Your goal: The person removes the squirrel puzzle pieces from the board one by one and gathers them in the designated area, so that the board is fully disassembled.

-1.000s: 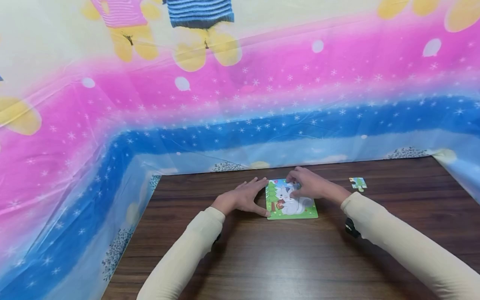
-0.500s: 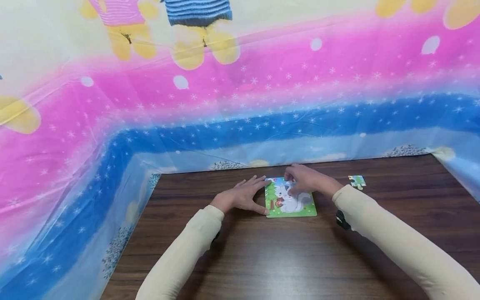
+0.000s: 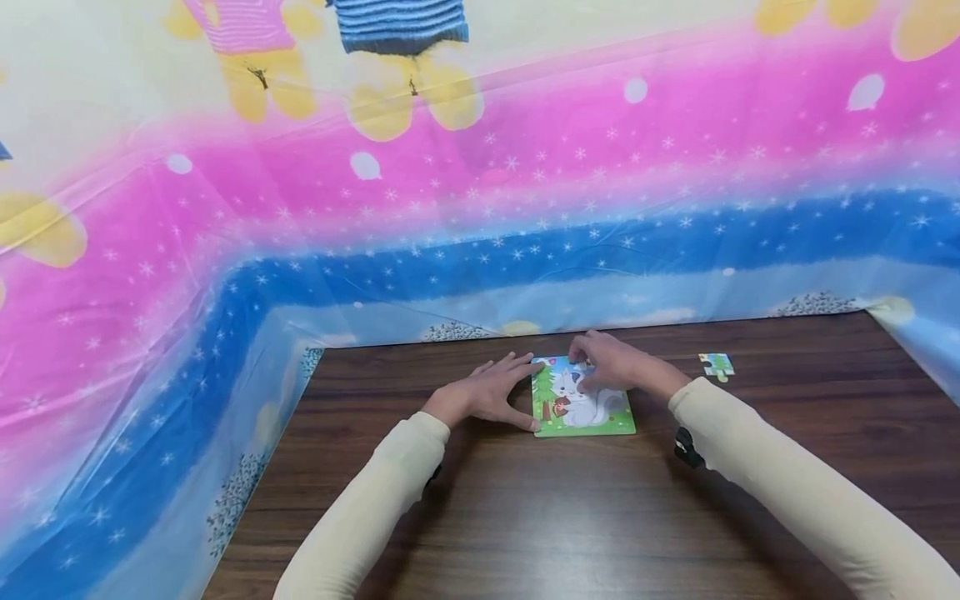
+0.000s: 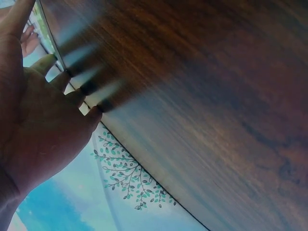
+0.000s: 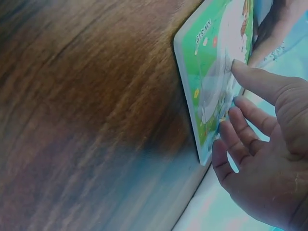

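A square jigsaw puzzle lies on the brown table, its picture a white squirrel among green trees. My left hand spreads along its left side, thumb at the near left corner and forefinger at the far left one. In the left wrist view the other fingers extend past the palm. My right hand reaches over the puzzle's far right part, thumb and bent fingertips down at the picture. In the right wrist view its thumb touches the puzzle's face; I cannot tell whether a piece is pinched there.
A small joined bit of puzzle pieces lies on the table to the right of the right hand. The wood-grain table ends at the back against a printed pink and blue cloth.
Both hands stay on the puzzle, the left in the same pose. The right hand and wrist have shifted slightly to the left. The loose pieces at the right have not moved.
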Tool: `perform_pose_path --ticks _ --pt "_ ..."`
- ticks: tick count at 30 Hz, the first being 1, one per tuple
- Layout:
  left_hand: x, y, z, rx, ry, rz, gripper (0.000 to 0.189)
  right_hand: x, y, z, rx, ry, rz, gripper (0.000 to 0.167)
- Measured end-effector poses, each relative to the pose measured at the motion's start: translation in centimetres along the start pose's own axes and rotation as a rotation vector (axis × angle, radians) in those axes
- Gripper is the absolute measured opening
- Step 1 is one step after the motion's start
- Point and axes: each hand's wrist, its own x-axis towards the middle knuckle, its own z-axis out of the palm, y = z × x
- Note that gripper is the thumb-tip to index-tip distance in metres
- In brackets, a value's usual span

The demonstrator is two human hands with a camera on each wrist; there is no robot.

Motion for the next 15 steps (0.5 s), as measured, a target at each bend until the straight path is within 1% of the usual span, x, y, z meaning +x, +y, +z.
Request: perform_pose_path --ticks 4,7,9,11,15 --pt "0.0 0.0 0.0 0.007 -0.004 0.001 0.105 -0.1 -0.7 -0.1 -0.079 0.008 0.009 0.045" --pt "0.0 0.1 -0.1 0.015 -0.001 -0.013 0.105 -0.1 -1.5 -0.3 -0.153 0.003 0.026 0.046" --pt "0.0 0.2 -0.2 0.021 0.003 -0.022 0.106 0.2 -1.8 -0.4 -0.178 -0.009 0.043 0.046" --pt "0.0 0.2 -0.2 0.025 0.006 -0.028 0.106 0.5 -1.9 -0.6 -0.171 -0.026 0.048 0.046" --pt "0.0 0.3 -0.2 0.032 0.004 -0.033 0.106 1.0 -1.5 -0.8 -0.071 -0.067 0.061 0.042"
